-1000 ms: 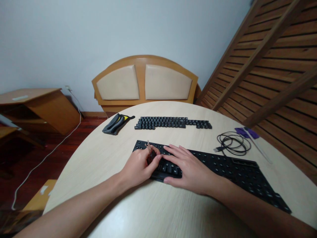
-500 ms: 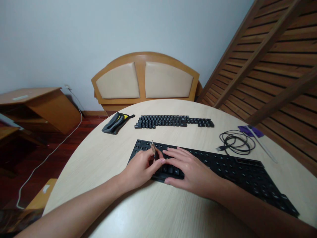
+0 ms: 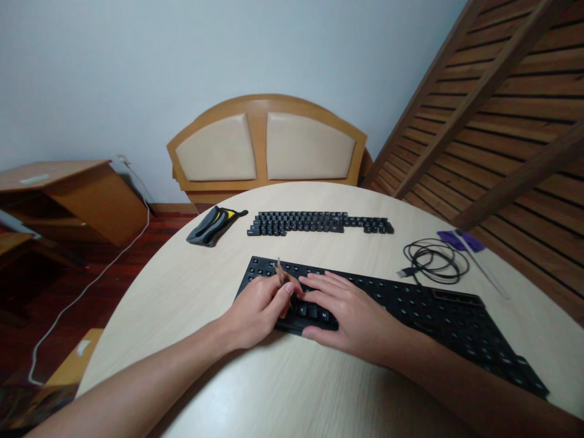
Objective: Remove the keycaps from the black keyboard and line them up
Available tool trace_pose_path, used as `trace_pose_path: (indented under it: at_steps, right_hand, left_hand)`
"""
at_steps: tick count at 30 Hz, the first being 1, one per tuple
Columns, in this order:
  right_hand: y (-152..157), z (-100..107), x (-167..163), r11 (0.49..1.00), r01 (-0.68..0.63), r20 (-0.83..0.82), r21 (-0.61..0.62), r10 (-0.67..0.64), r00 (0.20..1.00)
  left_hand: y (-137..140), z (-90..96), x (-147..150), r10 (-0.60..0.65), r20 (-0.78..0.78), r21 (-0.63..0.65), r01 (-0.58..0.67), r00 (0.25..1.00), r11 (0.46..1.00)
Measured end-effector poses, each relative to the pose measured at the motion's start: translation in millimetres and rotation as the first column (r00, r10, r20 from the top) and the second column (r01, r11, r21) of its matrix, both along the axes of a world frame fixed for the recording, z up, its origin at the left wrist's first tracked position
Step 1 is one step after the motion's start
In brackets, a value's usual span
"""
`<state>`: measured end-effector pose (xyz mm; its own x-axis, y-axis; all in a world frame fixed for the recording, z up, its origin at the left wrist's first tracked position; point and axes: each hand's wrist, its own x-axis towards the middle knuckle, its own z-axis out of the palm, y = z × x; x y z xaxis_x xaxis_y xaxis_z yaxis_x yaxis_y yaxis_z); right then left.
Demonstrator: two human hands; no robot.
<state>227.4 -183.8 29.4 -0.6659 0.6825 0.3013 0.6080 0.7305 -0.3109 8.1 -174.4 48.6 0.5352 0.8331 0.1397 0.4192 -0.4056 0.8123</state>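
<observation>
A black keyboard (image 3: 385, 299) lies slanted across the table, most of its keycaps off and its switches bare. A few keycaps (image 3: 312, 312) remain on it near my hands. My left hand (image 3: 260, 307) is closed around a slim brownish tool (image 3: 280, 267) with a pale tip pointing up and away; its lower end is hidden by my fingers, and its exact kind is unclear. My right hand (image 3: 344, 310) rests on the keyboard beside the left, fingers stretched out, thumb at the front edge. Beyond the keyboard, removed keycaps (image 3: 298, 223) are laid out in rows.
A grey pouch (image 3: 211, 228) with yellow inside lies at the back left of the round table (image 3: 150, 316). To the right are a coiled black USB cable (image 3: 433, 261), a purple cloth (image 3: 474, 242) and a thin white stick (image 3: 486, 271).
The tool has turned slightly in my left hand, whose thumb has lifted and shifted a little away from my right hand. My right hand stays in place on the keyboard.
</observation>
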Motion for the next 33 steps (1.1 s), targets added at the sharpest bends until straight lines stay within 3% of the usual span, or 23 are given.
trace_pose_path:
  at_steps: [9,22,33]
  right_hand:
    - [-1.5,7.9,-1.5,0.996,0.080,-0.039,0.029,-0.079,0.996]
    - [-1.0,6.5,-1.2,0.996,0.073,-0.006,0.042,-0.073,0.997]
    - [-2.4,6.6,-0.5,0.996,0.080,0.010,0.025,-0.080,0.997]
  left_hand:
    - [0.7,-7.3,0.7,0.055,0.094,-0.084,-0.047,0.994,0.995]
    - [2.4,-7.6,2.9,0.091,0.000,-0.009,-0.091,0.996,0.996]
    - [3.1,-7.8,2.8,0.111,-0.008,-0.047,-0.112,0.994,0.993]
